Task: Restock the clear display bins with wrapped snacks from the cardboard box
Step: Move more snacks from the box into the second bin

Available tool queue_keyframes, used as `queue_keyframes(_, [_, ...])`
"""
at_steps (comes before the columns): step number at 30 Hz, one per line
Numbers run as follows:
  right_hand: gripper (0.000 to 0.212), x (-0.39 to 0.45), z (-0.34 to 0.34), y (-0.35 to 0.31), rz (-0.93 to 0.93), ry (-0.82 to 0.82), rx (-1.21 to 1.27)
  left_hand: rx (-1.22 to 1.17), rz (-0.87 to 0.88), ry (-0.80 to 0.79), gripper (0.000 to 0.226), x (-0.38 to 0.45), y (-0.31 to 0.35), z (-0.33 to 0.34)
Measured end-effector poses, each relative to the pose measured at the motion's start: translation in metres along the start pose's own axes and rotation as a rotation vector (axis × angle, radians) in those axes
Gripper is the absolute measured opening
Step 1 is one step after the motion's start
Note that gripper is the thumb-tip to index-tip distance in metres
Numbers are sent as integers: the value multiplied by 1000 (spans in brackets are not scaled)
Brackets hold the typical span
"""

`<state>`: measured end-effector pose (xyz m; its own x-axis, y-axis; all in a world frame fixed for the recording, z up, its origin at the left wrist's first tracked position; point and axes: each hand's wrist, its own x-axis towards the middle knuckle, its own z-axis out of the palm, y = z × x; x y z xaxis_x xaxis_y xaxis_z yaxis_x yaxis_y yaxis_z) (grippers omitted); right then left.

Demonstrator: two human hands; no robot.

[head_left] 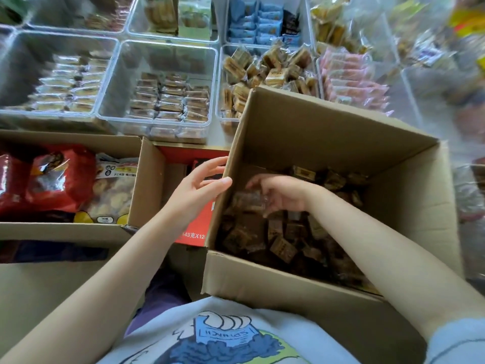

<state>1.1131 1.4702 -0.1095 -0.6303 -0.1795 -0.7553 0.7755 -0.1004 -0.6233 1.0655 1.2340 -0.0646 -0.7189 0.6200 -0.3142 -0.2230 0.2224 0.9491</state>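
While your right grip curls around a clear-wrapped snack inside the cardboard box, your left grip rests wide against the box's outer wall just beside it, the clear bins beyond.

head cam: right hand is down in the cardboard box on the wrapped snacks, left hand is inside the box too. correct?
Not quite. In the head view the left hand is outside the cardboard box, fingers straight against the outer face of its left wall, thumb at the wall's top edge. The rest holds: the right hand is down in the box, fingers curled on the wrapped snacks.
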Motion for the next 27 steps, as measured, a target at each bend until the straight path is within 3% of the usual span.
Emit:
queue_keyframes(4, [26,-57,-9,-44,-221,13,180,70,38,9,63,6,15,-7])
queue_keyframes(9, [28,-87,20,-92,-376,1,286,268,385,-74,78,8,66,-22])
queue_keyframes(13, [26,-74,67,-125,-357,-93,259,390,618,-6,49,13,88,-52])
queue_keyframes(15, [31,-60,87,-137,-345,-102,89,288,559,22,38,13,90,-79])
queue_keyframes(18, [41,-34,113,-157,-335,28,-68,125,387,91,26,13,89,-124])
queue_keyframes(22, [49,8,152,-178,-350,93,-183,205,239,149,22,26,84,-181])
queue_keyframes(25, [38,39,179,-198,-379,111,-299,292,218,129,22,47,82,-220])
queue_keyframes(27, [42,58,194,-213,-389,114,-283,351,214,139,23,62,80,-246])
